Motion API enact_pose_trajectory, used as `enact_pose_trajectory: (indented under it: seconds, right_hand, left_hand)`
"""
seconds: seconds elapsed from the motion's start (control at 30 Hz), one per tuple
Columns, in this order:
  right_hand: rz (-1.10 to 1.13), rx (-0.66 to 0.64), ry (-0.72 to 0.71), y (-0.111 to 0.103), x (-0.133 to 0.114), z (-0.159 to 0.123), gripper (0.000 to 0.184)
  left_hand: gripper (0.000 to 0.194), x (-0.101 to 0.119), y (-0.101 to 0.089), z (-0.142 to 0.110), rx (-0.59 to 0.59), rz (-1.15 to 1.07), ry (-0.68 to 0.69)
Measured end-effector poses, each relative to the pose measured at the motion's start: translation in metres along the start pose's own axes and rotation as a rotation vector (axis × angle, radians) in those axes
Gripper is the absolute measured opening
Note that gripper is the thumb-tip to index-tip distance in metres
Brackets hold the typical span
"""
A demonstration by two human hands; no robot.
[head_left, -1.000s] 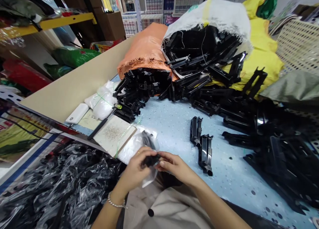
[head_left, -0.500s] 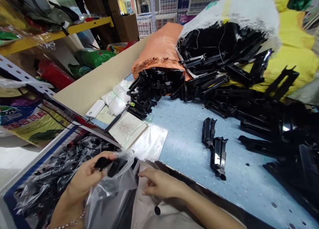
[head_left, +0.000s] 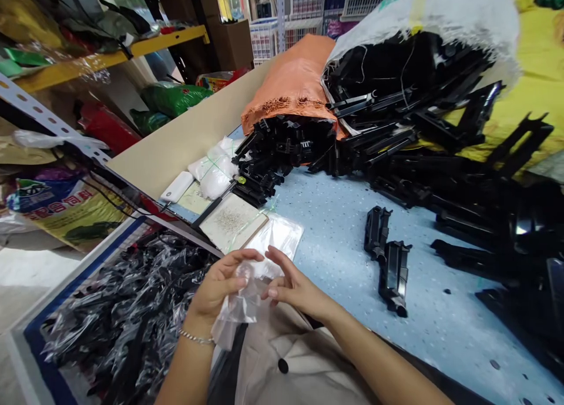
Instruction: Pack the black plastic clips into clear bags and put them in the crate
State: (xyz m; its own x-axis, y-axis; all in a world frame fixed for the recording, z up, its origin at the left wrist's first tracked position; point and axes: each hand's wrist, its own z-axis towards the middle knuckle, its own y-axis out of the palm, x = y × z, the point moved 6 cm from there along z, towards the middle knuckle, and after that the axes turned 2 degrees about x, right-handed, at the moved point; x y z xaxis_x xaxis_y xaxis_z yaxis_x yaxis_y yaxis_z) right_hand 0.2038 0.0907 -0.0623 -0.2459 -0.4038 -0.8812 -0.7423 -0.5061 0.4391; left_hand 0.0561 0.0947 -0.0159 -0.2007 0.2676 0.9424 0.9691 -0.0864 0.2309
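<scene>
My left hand [head_left: 218,284] has its fingers curved around a clear plastic bag [head_left: 240,308], which hangs crumpled in front of my lap. No black part shows inside the bag. Close to the bag's right side is my right hand [head_left: 297,287], its index finger and thumb apart; whether a fingertip touches the plastic I cannot tell. Just beyond both hands lies a stack of flat clear bags [head_left: 284,231] on the blue tabletop [head_left: 324,234]. Two black plastic parts, one [head_left: 378,231] behind the other [head_left: 394,278], lie to the right.
Left of me stands a crate [head_left: 33,340] of bagged black parts [head_left: 132,299]. Black parts spill from an orange sack [head_left: 286,79] and a white sack [head_left: 467,17]. A board [head_left: 231,220], a white device [head_left: 177,186] and a bundle of small bags [head_left: 215,173] lie at the left.
My left hand has moved right and up, toward my right hand. The black piece seen at its fingers earlier no longer shows. My right hand has risen to the bag.
</scene>
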Motion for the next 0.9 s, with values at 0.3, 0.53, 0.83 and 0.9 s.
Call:
enact_pose_trajectory:
  seconds: [0.3,0.53,0.83,0.9]
  right_hand:
    - [-0.093,0.38,-0.145,-0.074,-0.063,-0.022,0.027]
    - [0.07,0.266,-0.122,-0.073,-0.052,-0.018,0.029]
    - [-0.199,0.52,-0.207,-0.105,-0.069,-0.032,0.029]
    - [-0.201,0.619,-0.21,-0.106,-0.067,-0.035,0.031]
  left_hand:
    - [0.059,0.009,0.06,0.044,-0.199,0.013,0.158]
    - [0.048,0.006,0.096,0.054,-0.176,0.109,0.219]
    - [0.011,-0.002,0.095,0.063,-0.048,0.529,0.318]
    - [0.013,-0.005,0.098,0.064,0.016,0.494,0.332]
